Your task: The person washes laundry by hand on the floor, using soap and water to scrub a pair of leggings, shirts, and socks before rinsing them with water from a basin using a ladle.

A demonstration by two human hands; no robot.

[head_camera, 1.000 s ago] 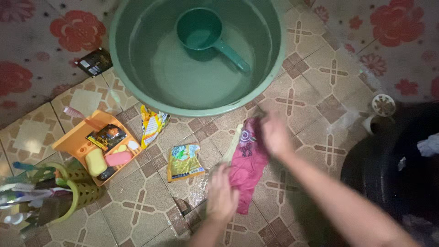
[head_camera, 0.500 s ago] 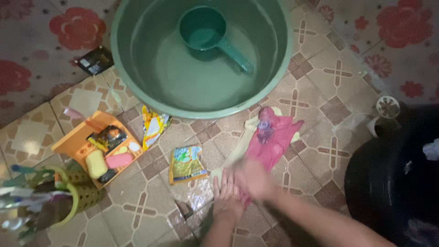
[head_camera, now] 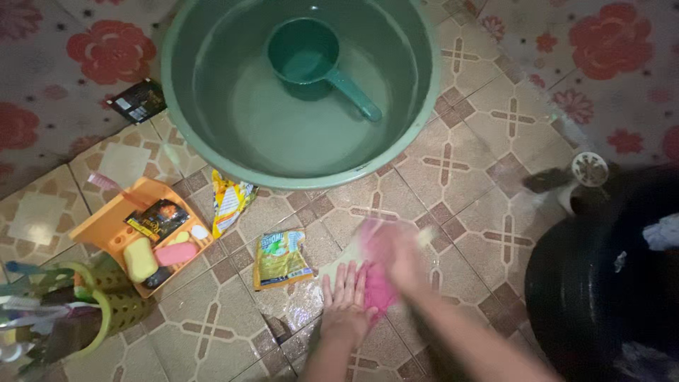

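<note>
Hands first: our left hand (head_camera: 346,297) lies flat, fingers spread and pressed on the near edge of a pink cloth (head_camera: 378,283) on the wet tiled floor (head_camera: 453,163). Our right hand (head_camera: 399,258) sits on the same cloth, just beyond the left; it is blurred, so we cannot tell whether it is gripping or lying open. The pink cloth itself lies on the floor directly on the near side of the green basin (head_camera: 297,92), a short way from its rim.

Left of the cloth, flat on the tiles: a green and yellow sachet (head_camera: 281,258). Nearer the basin's rim, a yellow sachet (head_camera: 230,201), crumpled.

Further left of the basin's near edge: an orange tray (head_camera: 106,226) holding a yellow soap bar (head_camera: 140,259), a pink soap bar (head_camera: 175,252) and a dark packet (head_camera: 157,219). At the near left corner, touching the tray: a green plastic basket (head_camera: 106,311), contents blurred.

To the right of the cloth, well apart from the basin: a large black tub (head_camera: 601,283).

Farthest: the green basin, round, with water in it, and a green dipper (head_camera: 311,60) resting inside, handle pointing toward the right. Left of the basin, a small black packet (head_camera: 138,102) lies on floral flooring (head_camera: 71,64).
</note>
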